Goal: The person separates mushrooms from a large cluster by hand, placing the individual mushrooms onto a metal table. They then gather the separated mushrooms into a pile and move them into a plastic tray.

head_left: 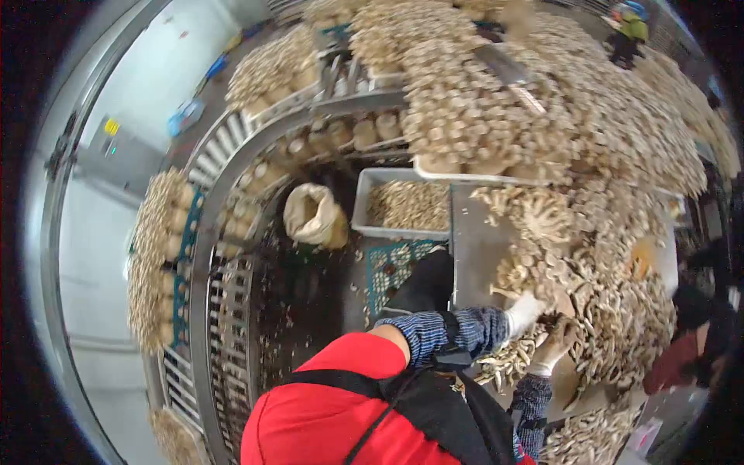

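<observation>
Both of my hands wear pale gloves and are over a metal table [477,240] heaped with loose mushrooms [628,325]. My left hand [527,311] reaches in from the left, at the edge of a mushroom cluster; its fingers are blurred among the mushrooms. Just right of it and lower, my right hand [556,341] has a dirty, darkened glove and touches the pile; what its fingers hold is too small to make out. A large fan-shaped mushroom cluster [542,215] lies farther back on the table.
Dense mushroom clusters [496,116] stand beyond the table. A grey bin [361,203] of mushrooms and an open sack [314,217] are on the floor at left. A curved conveyor [203,263] carries bottles. Co-workers [632,31] appear at upper right and at right [682,356].
</observation>
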Action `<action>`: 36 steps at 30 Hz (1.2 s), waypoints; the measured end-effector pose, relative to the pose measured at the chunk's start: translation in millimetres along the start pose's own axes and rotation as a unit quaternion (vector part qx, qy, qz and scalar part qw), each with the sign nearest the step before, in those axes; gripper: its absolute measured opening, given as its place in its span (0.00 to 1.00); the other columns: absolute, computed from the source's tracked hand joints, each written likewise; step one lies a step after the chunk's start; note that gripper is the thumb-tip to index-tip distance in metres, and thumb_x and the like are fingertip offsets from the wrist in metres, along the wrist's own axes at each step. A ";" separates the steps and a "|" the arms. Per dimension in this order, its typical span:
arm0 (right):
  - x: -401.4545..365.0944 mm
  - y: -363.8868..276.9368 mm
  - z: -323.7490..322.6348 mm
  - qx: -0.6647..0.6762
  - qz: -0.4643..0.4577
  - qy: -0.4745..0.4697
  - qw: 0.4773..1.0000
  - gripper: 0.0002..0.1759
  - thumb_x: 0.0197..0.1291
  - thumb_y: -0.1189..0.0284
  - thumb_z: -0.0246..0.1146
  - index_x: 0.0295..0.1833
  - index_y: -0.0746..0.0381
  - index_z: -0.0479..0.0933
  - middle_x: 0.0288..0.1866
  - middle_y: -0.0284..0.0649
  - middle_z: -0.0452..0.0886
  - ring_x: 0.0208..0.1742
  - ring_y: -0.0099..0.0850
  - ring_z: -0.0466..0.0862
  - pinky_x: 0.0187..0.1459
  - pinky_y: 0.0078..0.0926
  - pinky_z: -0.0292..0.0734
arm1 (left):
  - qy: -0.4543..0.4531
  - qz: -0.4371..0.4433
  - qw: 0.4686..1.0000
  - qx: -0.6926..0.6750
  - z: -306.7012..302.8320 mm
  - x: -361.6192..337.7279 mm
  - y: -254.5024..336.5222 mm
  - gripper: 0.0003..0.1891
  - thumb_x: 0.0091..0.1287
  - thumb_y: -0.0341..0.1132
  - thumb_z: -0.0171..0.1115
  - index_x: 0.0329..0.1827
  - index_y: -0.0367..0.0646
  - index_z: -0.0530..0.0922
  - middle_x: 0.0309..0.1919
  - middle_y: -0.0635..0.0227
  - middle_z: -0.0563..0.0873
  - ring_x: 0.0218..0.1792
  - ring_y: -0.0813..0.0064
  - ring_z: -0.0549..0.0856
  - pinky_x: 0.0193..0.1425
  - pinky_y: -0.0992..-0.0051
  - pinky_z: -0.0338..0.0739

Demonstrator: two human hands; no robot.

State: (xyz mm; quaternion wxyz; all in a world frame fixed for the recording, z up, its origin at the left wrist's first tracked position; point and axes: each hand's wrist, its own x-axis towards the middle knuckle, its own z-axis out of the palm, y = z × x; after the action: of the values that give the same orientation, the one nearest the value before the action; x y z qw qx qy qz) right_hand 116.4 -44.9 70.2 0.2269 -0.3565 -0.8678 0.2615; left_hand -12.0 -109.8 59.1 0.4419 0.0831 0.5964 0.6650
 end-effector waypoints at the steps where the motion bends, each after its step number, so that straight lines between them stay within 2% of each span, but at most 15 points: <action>1: -8.5 -12.5 -9.1 0.019 0.032 -0.002 0.999 0.22 0.69 0.66 0.55 0.59 0.74 0.70 0.59 0.46 0.73 0.57 0.34 0.74 0.59 0.32 0.69 | 0.002 -0.086 0.996 0.039 -3.2 0.3 11.9 0.28 0.60 0.39 0.70 0.60 0.38 0.71 0.46 0.65 0.83 0.44 0.74 0.80 0.50 0.72 0.77; 5: -12.8 3.3 -13.8 0.519 0.209 0.087 0.825 0.20 0.70 0.67 0.53 0.62 0.69 0.69 0.56 0.41 0.77 0.53 0.33 0.78 0.59 0.31 0.73 | -0.165 0.082 0.959 0.215 25.7 2.1 -30.2 0.24 0.58 0.39 0.70 0.55 0.38 0.76 0.43 0.67 0.85 0.43 0.78 0.80 0.49 0.73 0.77; 9: -33.8 27.1 -20.2 0.627 0.238 0.046 0.740 0.18 0.67 0.64 0.61 0.57 0.62 0.74 0.47 0.33 0.80 0.47 0.23 0.80 0.47 0.22 0.76 | -0.235 -0.156 0.943 -0.174 31.6 -14.8 -23.2 0.27 0.61 0.38 0.70 0.60 0.37 0.71 0.42 0.67 0.85 0.44 0.73 0.81 0.50 0.71 0.77; 10: -38.8 21.4 -25.5 0.588 0.259 0.073 0.763 0.16 0.66 0.63 0.62 0.52 0.63 0.76 0.42 0.32 0.81 0.41 0.22 0.81 0.40 0.20 0.77 | -0.159 -0.174 0.953 -0.191 37.6 -30.4 1.4 0.27 0.61 0.32 0.68 0.61 0.37 0.69 0.45 0.67 0.84 0.45 0.72 0.81 0.51 0.70 0.78; 11: -42.4 4.4 -33.1 0.580 0.263 0.118 0.761 0.16 0.64 0.64 0.63 0.50 0.64 0.76 0.38 0.33 0.81 0.34 0.20 0.80 0.33 0.18 0.76 | -0.198 -0.289 0.788 -0.507 44.3 -31.6 -0.9 0.24 0.64 0.36 0.65 0.61 0.37 0.70 0.51 0.63 0.82 0.50 0.69 0.80 0.54 0.68 0.77; 13: -54.7 35.0 -23.2 0.560 0.269 0.183 0.762 0.14 0.63 0.67 0.63 0.49 0.65 0.77 0.37 0.34 0.81 0.31 0.21 0.79 0.31 0.19 0.76 | -0.126 -0.191 0.968 -0.103 49.0 -46.8 34.2 0.24 0.70 0.45 0.55 0.63 0.39 0.69 0.58 0.61 0.78 0.57 0.64 0.78 0.60 0.66 0.75; 15: -64.1 46.9 -20.7 0.572 0.263 0.189 0.754 0.14 0.62 0.69 0.61 0.50 0.65 0.77 0.37 0.35 0.81 0.32 0.22 0.79 0.32 0.20 0.76 | -0.264 -0.027 0.943 -0.199 44.6 40.7 -151.6 0.27 0.64 0.37 0.66 0.64 0.40 0.69 0.57 0.63 0.79 0.58 0.71 0.77 0.62 0.69 0.74; 22: -64.9 9.5 -76.5 0.257 0.193 0.094 0.942 0.21 0.62 0.67 0.57 0.57 0.67 0.76 0.41 0.38 0.82 0.40 0.26 0.81 0.39 0.25 0.77 | -0.213 -0.146 0.966 0.024 58.6 1.8 -66.3 0.21 0.63 0.33 0.66 0.58 0.40 0.73 0.46 0.66 0.83 0.47 0.73 0.81 0.50 0.71 0.79; 23: -65.9 -7.3 -85.2 0.597 0.356 0.144 0.704 0.20 0.63 0.69 0.56 0.59 0.64 0.75 0.40 0.35 0.82 0.37 0.23 0.79 0.37 0.21 0.76 | -0.304 -0.139 0.942 0.015 59.5 -16.8 -28.8 0.19 0.65 0.33 0.62 0.58 0.39 0.73 0.46 0.64 0.83 0.48 0.71 0.81 0.51 0.72 0.79; 25: -78.6 29.9 -60.2 0.420 0.264 0.089 0.864 0.21 0.65 0.65 0.59 0.61 0.62 0.74 0.39 0.33 0.80 0.32 0.19 0.76 0.31 0.16 0.74 | -0.348 0.085 0.916 0.183 59.8 -20.3 -61.8 0.21 0.64 0.30 0.61 0.61 0.36 0.72 0.49 0.63 0.83 0.47 0.71 0.81 0.54 0.74 0.77; 29: -91.1 79.1 -14.1 0.320 0.202 0.124 0.917 0.11 0.63 0.72 0.59 0.50 0.62 0.78 0.39 0.34 0.81 0.34 0.25 0.82 0.33 0.22 0.78 | -0.323 -0.065 0.924 0.192 48.1 -19.8 -52.4 0.26 0.63 0.31 0.64 0.64 0.32 0.69 0.56 0.63 0.81 0.54 0.75 0.80 0.56 0.75 0.76; 31: -95.3 79.0 -11.3 0.360 0.285 0.108 0.882 0.12 0.63 0.72 0.59 0.52 0.64 0.77 0.38 0.36 0.81 0.35 0.29 0.83 0.34 0.25 0.79 | -0.214 -0.144 0.962 0.087 55.2 -27.7 -34.3 0.24 0.65 0.31 0.64 0.64 0.34 0.70 0.58 0.65 0.80 0.54 0.75 0.80 0.54 0.77 0.77; 32: -74.7 28.6 -49.7 0.584 0.400 0.154 0.690 0.15 0.62 0.71 0.62 0.52 0.66 0.75 0.36 0.36 0.80 0.33 0.28 0.82 0.31 0.26 0.78 | -0.221 -0.124 0.966 0.044 54.9 -27.7 -34.2 0.22 0.66 0.31 0.63 0.62 0.36 0.69 0.56 0.64 0.80 0.48 0.75 0.82 0.46 0.78 0.79; 33: -77.5 52.6 -23.1 0.500 0.307 0.146 0.796 0.16 0.62 0.70 0.62 0.53 0.67 0.74 0.35 0.36 0.80 0.27 0.25 0.79 0.26 0.24 0.75 | -0.227 -0.103 0.968 0.000 56.3 -26.6 -35.0 0.20 0.68 0.31 0.62 0.60 0.37 0.69 0.55 0.62 0.80 0.43 0.76 0.84 0.38 0.79 0.81; 36: -69.0 38.8 -18.9 0.504 0.338 0.055 0.793 0.15 0.64 0.70 0.61 0.53 0.66 0.77 0.41 0.36 0.81 0.31 0.19 0.79 0.29 0.19 0.74 | -0.275 -0.130 0.949 -0.081 38.6 3.1 -82.6 0.23 0.63 0.20 0.57 0.62 0.42 0.67 0.57 0.62 0.80 0.44 0.76 0.83 0.40 0.78 0.81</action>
State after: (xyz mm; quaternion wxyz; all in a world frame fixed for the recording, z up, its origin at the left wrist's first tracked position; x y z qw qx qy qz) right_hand 191.1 -66.6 46.3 0.3191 -0.4757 -0.4234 0.7018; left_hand 51.1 -88.3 -3.2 0.6762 0.1486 0.4017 0.5994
